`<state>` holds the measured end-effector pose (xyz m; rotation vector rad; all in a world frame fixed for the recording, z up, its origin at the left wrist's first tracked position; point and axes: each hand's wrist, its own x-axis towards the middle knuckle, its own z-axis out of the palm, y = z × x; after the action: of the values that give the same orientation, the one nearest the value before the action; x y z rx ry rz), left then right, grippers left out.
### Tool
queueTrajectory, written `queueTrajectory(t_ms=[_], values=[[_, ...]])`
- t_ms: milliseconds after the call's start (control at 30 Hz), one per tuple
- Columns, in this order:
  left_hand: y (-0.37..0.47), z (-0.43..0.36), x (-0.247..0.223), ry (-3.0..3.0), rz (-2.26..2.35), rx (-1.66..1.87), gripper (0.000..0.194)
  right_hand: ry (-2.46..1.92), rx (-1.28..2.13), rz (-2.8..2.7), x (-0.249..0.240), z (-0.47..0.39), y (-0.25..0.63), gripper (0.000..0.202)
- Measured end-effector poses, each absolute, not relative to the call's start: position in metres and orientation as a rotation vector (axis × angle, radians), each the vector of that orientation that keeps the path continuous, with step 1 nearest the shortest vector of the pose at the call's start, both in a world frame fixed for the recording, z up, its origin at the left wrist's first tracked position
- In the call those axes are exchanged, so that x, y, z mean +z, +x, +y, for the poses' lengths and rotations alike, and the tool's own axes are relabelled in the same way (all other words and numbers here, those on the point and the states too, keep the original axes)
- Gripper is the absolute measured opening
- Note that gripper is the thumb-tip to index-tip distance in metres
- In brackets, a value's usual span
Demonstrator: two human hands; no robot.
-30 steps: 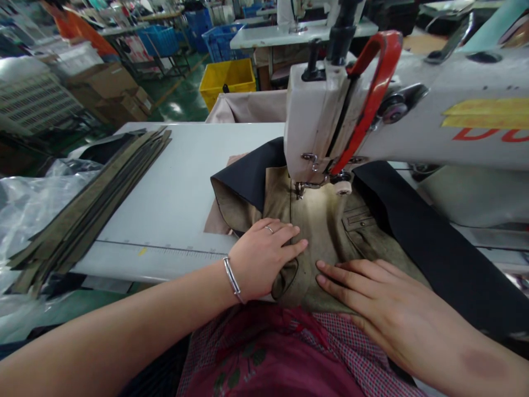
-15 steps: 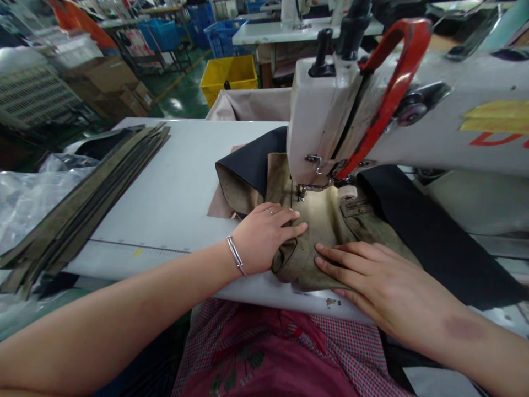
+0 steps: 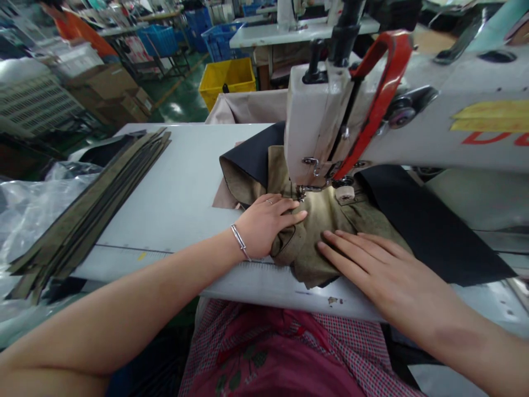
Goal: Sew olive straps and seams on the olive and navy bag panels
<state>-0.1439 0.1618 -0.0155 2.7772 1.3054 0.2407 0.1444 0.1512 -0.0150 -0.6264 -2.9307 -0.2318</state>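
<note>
An olive-brown fabric piece (image 3: 316,220) with a dark backing lies bunched under the presser foot (image 3: 301,193) of a white sewing machine (image 3: 308,127). My left hand (image 3: 268,223), with a ring and a bracelet, rests on the fabric just left of the foot, its fingers stretched out. To the right, my right hand (image 3: 372,264) lies flat on the same fabric, fingers extended. A black panel (image 3: 425,220) of the work spreads out past my right hand. At the left, a folded dark flap (image 3: 252,157) stands up from the table.
A bundle of olive and black strips (image 3: 107,193) lies on the left of the white table (image 3: 190,165), beside clear plastic (image 3: 37,215). Behind are a yellow bin (image 3: 227,80), cardboard boxes (image 3: 103,88) and a person in orange (image 3: 82,33).
The fabric has moved slightly away from me under the foot, and its near edge is more bunched. Both hands have moved forward a little with it.
</note>
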Motion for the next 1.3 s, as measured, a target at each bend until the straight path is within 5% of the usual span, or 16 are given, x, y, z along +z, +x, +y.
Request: queueTrajectory(t_ms=[367, 633, 767, 1300], values=[[-0.163, 0.134, 0.010, 2.324, 1.244, 1.034, 0.027, -0.507, -0.040, -2.729, -0.023, 0.123, 0.118, 0.038], [-0.136, 0.111, 0.017, 2.702, 1.194, 0.511, 0.041, -0.517, -0.034, -2.733, -0.020, 0.119, 0.128, 0.032], [-0.114, 0.093, 0.008, 2.983, 1.215, 0.159, 0.029, -0.494, 0.012, -2.757, -0.019, 0.115, 0.129, 0.029], [-0.111, 0.068, -0.005, 2.554, 1.322, 0.665, 0.015, -0.417, 0.144, -2.612, -0.030, 0.109, 0.130, 0.014]])
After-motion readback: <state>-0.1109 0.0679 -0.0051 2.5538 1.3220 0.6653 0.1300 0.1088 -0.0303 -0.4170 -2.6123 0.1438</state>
